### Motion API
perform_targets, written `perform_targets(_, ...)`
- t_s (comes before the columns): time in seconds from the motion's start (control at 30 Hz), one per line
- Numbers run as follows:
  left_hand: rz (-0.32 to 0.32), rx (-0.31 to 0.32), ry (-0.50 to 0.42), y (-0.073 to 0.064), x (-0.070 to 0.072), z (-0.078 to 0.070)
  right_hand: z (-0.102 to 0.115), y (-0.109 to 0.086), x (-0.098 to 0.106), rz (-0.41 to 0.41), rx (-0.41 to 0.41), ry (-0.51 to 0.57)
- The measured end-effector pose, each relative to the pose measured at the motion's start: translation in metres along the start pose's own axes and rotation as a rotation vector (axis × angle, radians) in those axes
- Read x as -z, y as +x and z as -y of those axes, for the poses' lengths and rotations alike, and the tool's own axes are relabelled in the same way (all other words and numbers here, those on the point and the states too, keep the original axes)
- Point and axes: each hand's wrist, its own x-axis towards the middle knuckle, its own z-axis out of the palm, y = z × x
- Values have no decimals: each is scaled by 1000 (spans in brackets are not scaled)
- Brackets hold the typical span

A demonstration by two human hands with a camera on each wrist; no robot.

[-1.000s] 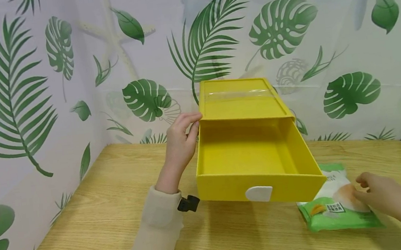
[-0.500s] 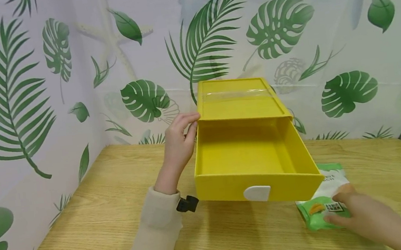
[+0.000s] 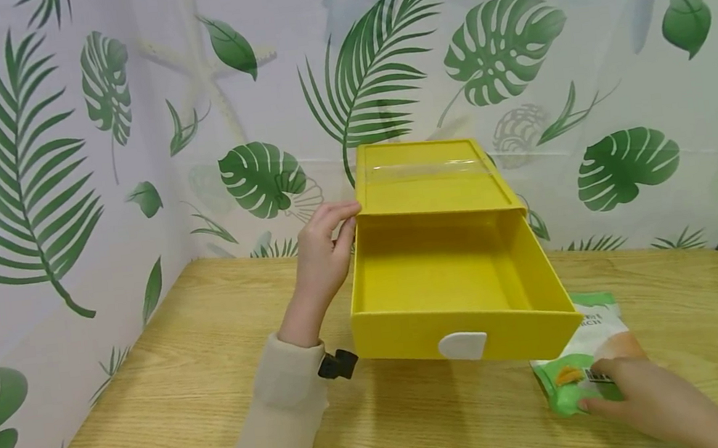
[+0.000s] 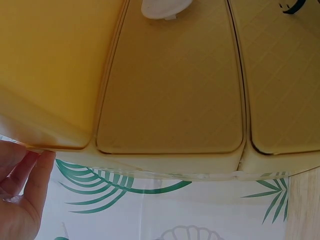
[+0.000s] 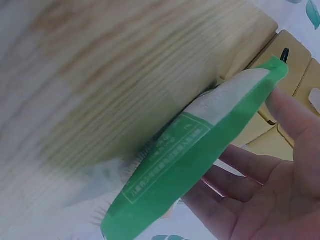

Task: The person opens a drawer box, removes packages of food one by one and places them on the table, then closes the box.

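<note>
A yellow drawer unit (image 3: 436,179) stands on the table with its top drawer (image 3: 469,336) pulled out; nothing lies inside the visible part of the drawer. My left hand (image 3: 325,249) touches the unit's upper left edge with its fingertips, its fingers fairly straight. In the left wrist view the same fingers (image 4: 40,177) reach the unit's side from the left. On the right, my right hand (image 3: 646,391) lies over a green and white snack packet (image 3: 597,334). In the right wrist view the thumb (image 5: 287,107) meets the packet's corner, and spread fingers sit behind its green edge, their tips hidden.
The wooden table (image 3: 176,418) carries the unit, which tilts or sits with its drawer jutting toward me. Part of the packet lies behind the drawer's right corner. A leaf-printed sheet (image 3: 241,105) hangs behind and at the left. The drawer front has a white handle (image 3: 462,345).
My right hand has moved left from the packet's right side and now covers its lower right part, thumb near the bottom edge. My left hand and the drawer unit have stayed put.
</note>
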Motion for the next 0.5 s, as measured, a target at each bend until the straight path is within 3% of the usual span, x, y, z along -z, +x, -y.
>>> perform_targets(0.5, 3, 2, -7, 2, 0, 0, 2, 11, 2, -55, 147, 63)
